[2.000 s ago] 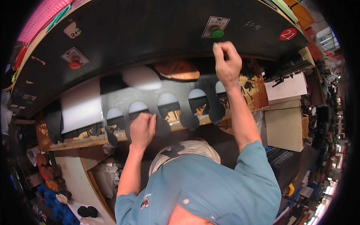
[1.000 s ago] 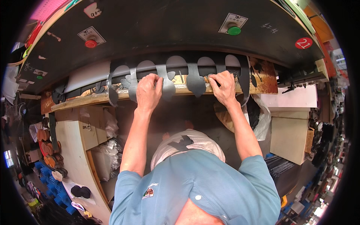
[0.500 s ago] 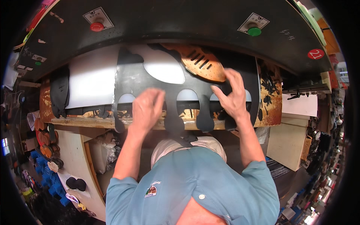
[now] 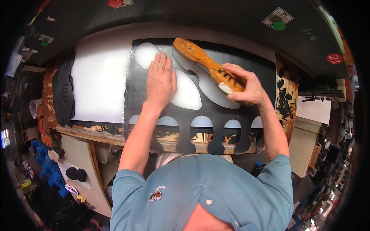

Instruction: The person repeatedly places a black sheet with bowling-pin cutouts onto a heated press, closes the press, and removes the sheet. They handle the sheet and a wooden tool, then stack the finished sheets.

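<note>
The right hand (image 4: 248, 85) is clamped around one end of an orange, sole-shaped cutting die (image 4: 204, 61), slanting over a cutout (image 4: 216, 91) in the black sheet (image 4: 139, 90) on the worktop (image 4: 88, 135), while the left hand (image 4: 161, 82) lies flat, fingers extended

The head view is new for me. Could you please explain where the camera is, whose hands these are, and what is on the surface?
There is no robot here: a person works with two bare hands. The fisheye camera sits on the person's head and looks down, so straight edges appear bent. A black sheet with rounded cut-outs lies beside a bare white surface. The left hand is spread palm down over the sheet. The right hand grips one end of an orange sole-shaped tool; whether the tool touches the sheet is hard to tell. Beyond them stands a dark panel with a green button.
</note>
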Action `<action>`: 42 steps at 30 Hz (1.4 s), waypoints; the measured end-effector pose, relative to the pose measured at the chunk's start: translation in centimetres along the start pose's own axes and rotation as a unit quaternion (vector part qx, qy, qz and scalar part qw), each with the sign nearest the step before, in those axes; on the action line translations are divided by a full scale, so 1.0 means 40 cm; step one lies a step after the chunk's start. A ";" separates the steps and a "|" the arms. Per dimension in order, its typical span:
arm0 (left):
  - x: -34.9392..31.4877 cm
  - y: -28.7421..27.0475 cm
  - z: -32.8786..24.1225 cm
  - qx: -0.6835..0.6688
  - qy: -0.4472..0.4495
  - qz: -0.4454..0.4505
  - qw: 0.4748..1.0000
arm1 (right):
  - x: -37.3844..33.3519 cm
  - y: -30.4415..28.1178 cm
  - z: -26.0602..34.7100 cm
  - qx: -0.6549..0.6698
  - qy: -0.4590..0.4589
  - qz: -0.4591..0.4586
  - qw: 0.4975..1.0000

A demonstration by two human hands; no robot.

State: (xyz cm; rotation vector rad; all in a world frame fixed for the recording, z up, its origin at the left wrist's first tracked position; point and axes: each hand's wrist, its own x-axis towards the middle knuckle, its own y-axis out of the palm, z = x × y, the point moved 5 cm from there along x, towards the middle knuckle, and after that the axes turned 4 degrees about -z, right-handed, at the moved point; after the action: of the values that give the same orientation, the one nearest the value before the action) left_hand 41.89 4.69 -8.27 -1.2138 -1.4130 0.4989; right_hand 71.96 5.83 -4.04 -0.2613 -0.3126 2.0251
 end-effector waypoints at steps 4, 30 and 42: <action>0.020 -0.009 -0.010 -0.006 -0.021 0.029 0.999 | -0.049 -0.025 0.033 0.197 0.013 -0.040 0.980; -0.234 -0.228 0.174 -0.371 -0.367 -0.077 0.849 | -0.229 0.087 0.044 0.305 0.088 -0.223 0.922; -0.296 -0.544 0.792 0.088 -0.364 -0.205 0.904 | -0.271 -0.052 -0.014 -0.023 0.053 -0.220 0.974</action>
State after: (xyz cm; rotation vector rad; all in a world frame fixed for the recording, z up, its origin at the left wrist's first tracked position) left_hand 2.71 -3.13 -3.62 -0.5526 -2.1379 0.8064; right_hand 78.78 -2.83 -3.33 -0.2999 -0.3194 1.5633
